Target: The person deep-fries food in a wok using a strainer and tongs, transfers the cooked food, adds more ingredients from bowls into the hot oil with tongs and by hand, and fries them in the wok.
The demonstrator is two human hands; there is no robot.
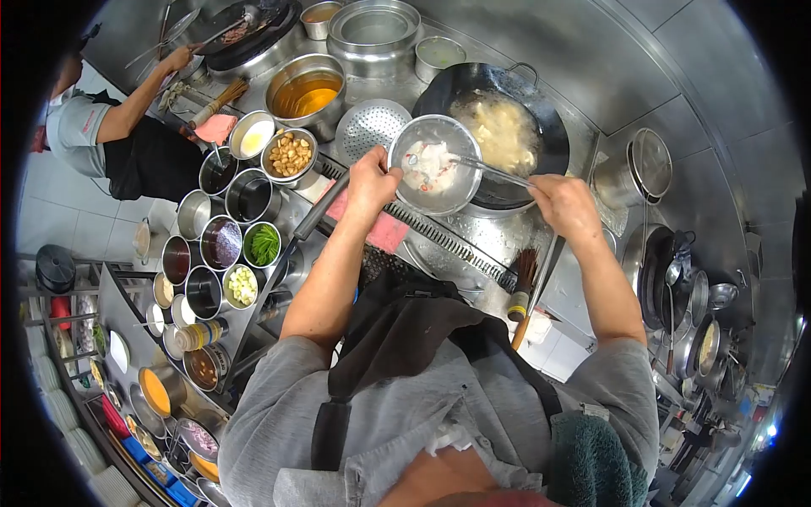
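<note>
My left hand (373, 182) is closed on the near left rim of a pale, see-through bowl (435, 201), keeping it in front of the wok's near side. Inside the bowl lie whitish, wet food pieces (431, 165) with a few reddish bits. My right hand (568, 205) grips a slim metal utensil (498, 172) whose far end reaches into the bowl; its exact kind is unclear. Behind the bowl, a large black wok (553, 148) holds pale pieces (498, 131) in bubbling liquid. The bowl covers part of the wok.
A perforated skimmer (367, 127) lies left of the wok, beside a pot of amber liquid (306, 95). Several metal containers of ingredients, including fried chunks (289, 155) and cut greens (263, 245), stand left. A brush (524, 283) stands near my front. Another person (93, 127) works at upper left.
</note>
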